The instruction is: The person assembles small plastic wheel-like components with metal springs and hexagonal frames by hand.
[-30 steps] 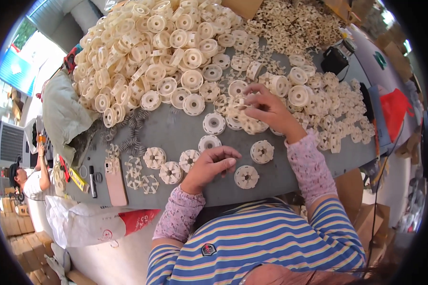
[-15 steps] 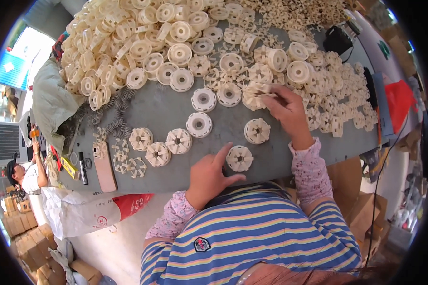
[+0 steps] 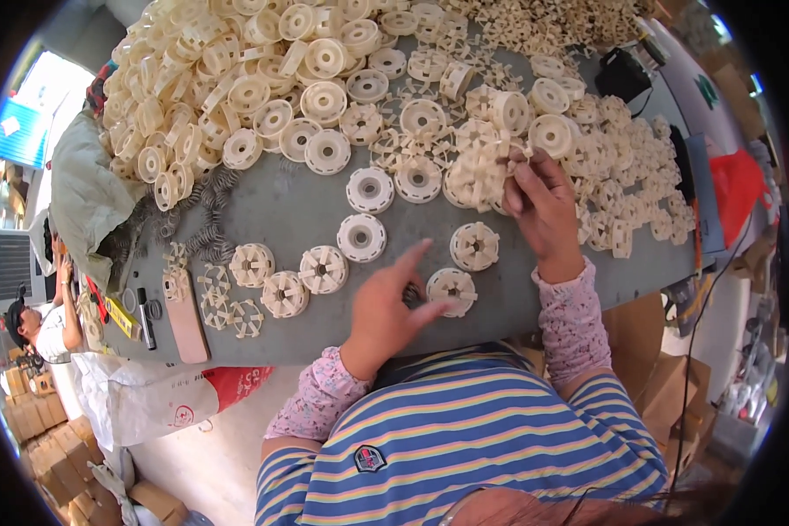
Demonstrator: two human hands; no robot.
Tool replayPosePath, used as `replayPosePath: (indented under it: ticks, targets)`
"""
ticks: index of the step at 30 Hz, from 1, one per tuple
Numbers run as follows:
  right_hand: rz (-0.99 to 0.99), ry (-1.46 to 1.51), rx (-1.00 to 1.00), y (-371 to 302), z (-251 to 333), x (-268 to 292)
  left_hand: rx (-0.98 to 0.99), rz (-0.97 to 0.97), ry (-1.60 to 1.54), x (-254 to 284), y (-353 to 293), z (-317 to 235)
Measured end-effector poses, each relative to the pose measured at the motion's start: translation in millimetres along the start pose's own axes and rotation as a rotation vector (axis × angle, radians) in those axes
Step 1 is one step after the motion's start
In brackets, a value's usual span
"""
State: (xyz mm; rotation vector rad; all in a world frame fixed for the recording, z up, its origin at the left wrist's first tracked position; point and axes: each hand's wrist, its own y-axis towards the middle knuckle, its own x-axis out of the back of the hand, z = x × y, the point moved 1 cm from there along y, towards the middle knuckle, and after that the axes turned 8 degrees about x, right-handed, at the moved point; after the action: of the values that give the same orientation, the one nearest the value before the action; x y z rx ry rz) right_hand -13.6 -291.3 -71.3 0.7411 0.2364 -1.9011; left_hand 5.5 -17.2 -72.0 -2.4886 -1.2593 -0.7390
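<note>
My right hand point(image 3: 545, 206) is closed in a pinch over the pile of cream plastic parts. A small cream plastic piece point(image 3: 519, 156) shows at its fingertips; its full shape is lost against the pile. My left hand point(image 3: 386, 307) is lower, with forefinger and thumb spread apart. Its thumb tip reaches a round cream wheel point(image 3: 458, 291) with spokes. Between thumb and forefinger shows a dark coil point(image 3: 412, 294); whether the hidden fingers grip it I cannot tell. A second spoked wheel point(image 3: 474, 246) lies just beyond, and plain ring-topped wheels point(image 3: 361, 238) lie to the left.
Cream wheels point(image 3: 324, 57) are heaped at the back left, and spoked pieces point(image 3: 622, 167) at the right. Dark springs point(image 3: 209, 210), a phone point(image 3: 184, 320) and a marker point(image 3: 145, 320) lie on the left of the grey table point(image 3: 272, 206). A person point(image 3: 51, 320) is at far left.
My right hand has moved right and slightly up, its fingertips now on a different part of the pile. My left hand has shifted slightly right, and a dark coil now shows in it.
</note>
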Motion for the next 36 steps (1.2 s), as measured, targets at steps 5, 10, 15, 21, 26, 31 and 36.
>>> replayPosePath:
  ticks: [5, 10, 15, 21, 26, 31, 36]
  targets:
    - [0.063, -0.07, -0.211, -10.7, -5.0, -21.5, 0.243, 0.032, -0.285, 22.2, 38.1, -16.5]
    - [0.051, -0.429, -0.199, 2.9, -2.3, -50.1, 0.371, 0.125, -0.824, 12.6, 58.5, 0.9]
    - [0.442, -0.477, -0.126, 6.8, 3.8, -60.7, 0.262, -0.327, -0.785, 12.0, 68.1, 14.0]
    - [0.381, -0.564, 0.025, 7.6, -38.4, -85.0, 0.081, -0.539, -0.388, 21.0, 62.9, 11.3]
    - [0.248, -0.462, -0.07, -1.3, -54.9, -77.5, 0.009, -0.599, -0.152, 19.3, 62.0, 9.2]
    - [0.553, -1.045, 0.559, 5.9, -32.6, -68.4, 0.049, -0.578, -0.131, 27.1, 61.8, 12.7]
    - [0.417, -0.52, 0.077, 7.0, -28.1, -72.1, -0.129, -0.467, 0.093, 23.9, 64.9, 17.9]
